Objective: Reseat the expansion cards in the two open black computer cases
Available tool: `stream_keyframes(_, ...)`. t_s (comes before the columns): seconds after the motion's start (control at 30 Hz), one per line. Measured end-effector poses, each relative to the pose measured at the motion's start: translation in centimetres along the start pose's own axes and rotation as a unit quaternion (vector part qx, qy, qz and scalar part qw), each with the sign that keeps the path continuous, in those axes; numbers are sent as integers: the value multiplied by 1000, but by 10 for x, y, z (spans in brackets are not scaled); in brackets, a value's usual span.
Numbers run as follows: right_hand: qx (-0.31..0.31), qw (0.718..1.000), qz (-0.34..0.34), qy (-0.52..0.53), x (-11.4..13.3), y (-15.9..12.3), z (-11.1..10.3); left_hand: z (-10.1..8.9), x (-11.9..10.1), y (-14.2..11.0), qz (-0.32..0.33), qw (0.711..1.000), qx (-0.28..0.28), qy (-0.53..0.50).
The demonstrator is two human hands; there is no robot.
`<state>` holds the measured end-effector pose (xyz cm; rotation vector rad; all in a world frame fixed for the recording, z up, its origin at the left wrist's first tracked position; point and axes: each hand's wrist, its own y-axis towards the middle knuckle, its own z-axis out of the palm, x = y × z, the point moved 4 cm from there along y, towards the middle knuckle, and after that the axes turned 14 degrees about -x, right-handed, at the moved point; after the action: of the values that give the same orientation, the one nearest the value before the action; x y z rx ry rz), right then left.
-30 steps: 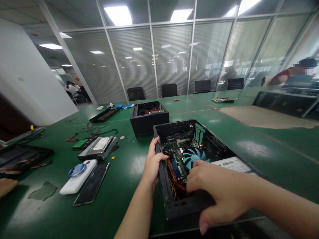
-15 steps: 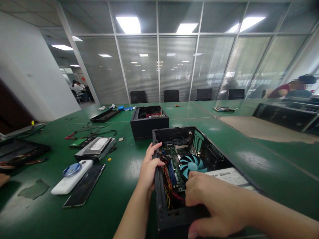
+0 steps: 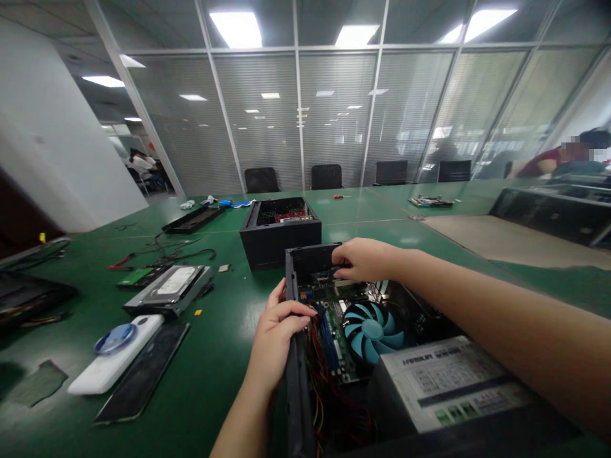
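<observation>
An open black computer case (image 3: 293, 369) lies on the green table in front of me. My left hand (image 3: 277, 337) wraps the case's left wall, its fingers over the rim. Toward the far end, my right hand (image 3: 365, 259) reaches in above the motherboard (image 3: 312, 294), fingers curled and pressed together. What they touch or hold is hidden. Below that arm sits a black fan with light-blue blades (image 3: 373, 329). A silver-labelled power supply (image 3: 443, 381) fills the near right of the case. Red and yellow cables (image 3: 319, 388) run along the left inner side.
A second black case (image 3: 281, 238) stands just behind. On the left lie a hard drive (image 3: 169, 286), a white power bank-like block (image 3: 117, 362), a dark flat panel (image 3: 143, 375) and loose cables. Cardboard (image 3: 496, 235) and another case lie right; a person sits beyond.
My right hand has moved from the case's near edge to its far end, uncovering the power supply. My left hand still holds the left wall. The view has shifted slightly.
</observation>
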<state>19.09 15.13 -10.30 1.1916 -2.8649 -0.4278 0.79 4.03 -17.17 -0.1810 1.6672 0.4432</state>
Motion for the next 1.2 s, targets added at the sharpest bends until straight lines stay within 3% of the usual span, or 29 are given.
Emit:
stream_keyframes(0.17, 15, 998, 25, -60, -21, 27, 47, 0, 0, -1, -16, 1000, 8, -4)
stream_keyframes(0.33, 6, 997, 63, -54, -38, 22, 67, -1, 3, 1, -16, 1000, 10, 1)
stream_keyframes(0.47, 35, 996, 72, -39, -43, 22, 74, -2, -7, 6, 36, 996, 25, 76)
stream_keyframes(0.57, 60, 995, 67, -53, -38, 28, 78, 0, -19, 7, 104, 980, 90, 141)
stream_keyframes(0.7, 107, 991, 17, -77, -28, 38, 81, 1, -22, 6, 134, 963, 155, 177)
stream_keyframes(0.97, 83, 991, 30, -101, -23, 44, 81, -1, -23, 11, 155, 953, 154, 209)
stream_keyframes(1.1, 75, 992, 38, -97, -22, 45, 81, 2, -17, 26, 212, 954, 173, 126)
stream_keyframes(1.2, 79, 992, 39, -87, -24, 46, 79, 6, -2, 35, 249, 963, 99, 31)
